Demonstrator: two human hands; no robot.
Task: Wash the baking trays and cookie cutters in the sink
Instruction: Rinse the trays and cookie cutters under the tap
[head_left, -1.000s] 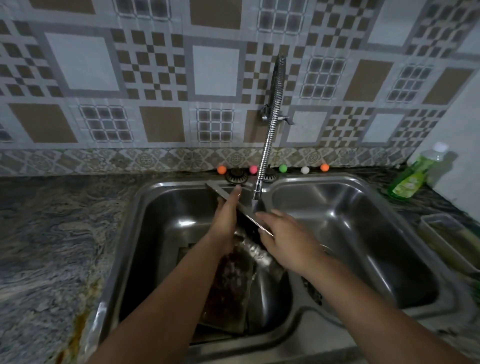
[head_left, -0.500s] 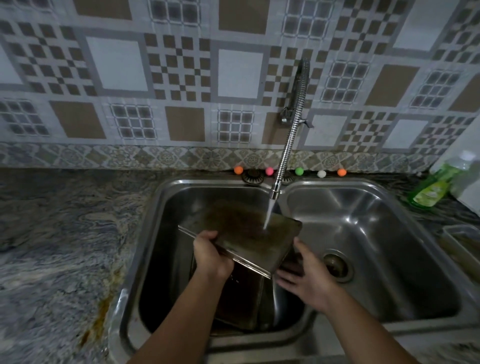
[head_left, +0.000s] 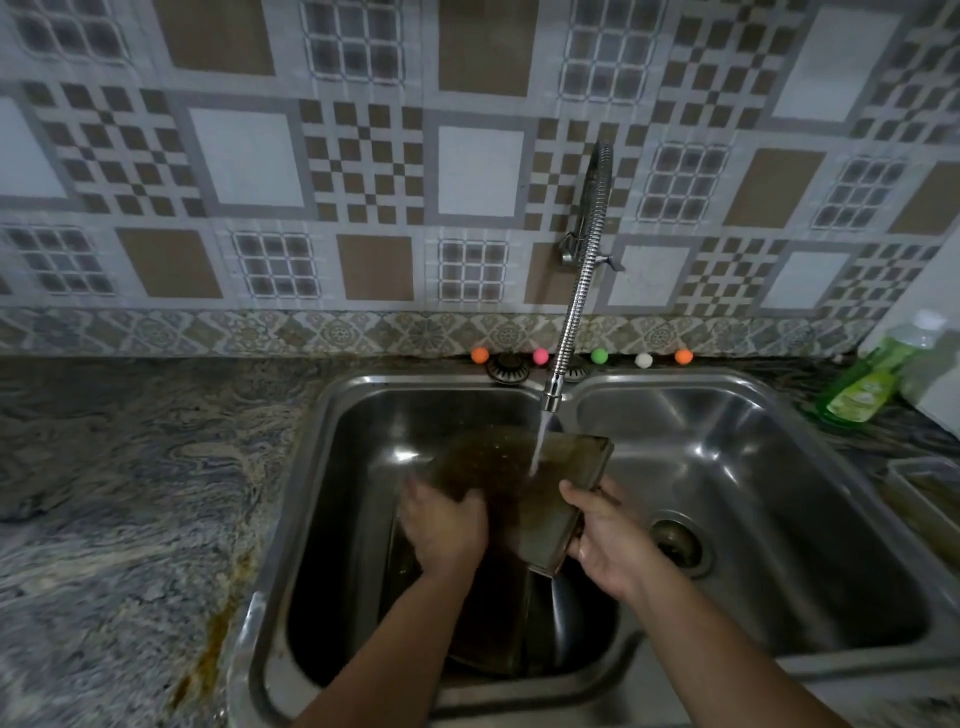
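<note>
Under the faucet (head_left: 571, 322), my right hand (head_left: 605, 535) clamped on the baking tray (head_left: 524, 483), left hand (head_left: 447, 525) blurred flat on it, grip unclear.

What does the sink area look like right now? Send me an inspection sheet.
Surface: veined stone counter, rust-coloured stain near the sink's front-left corner.
Job's things: stained baking tray held tilted under the running tap over the left basin; more dark trays below; cookie cutters not seen.
Clutter: green soap bottle, small coloured balls behind the sink.
Grip: left hand blurred, on the tray's face; right hand holds its right edge.
Cables: nothing seen.
Surroundings: patterned tile wall.
</note>
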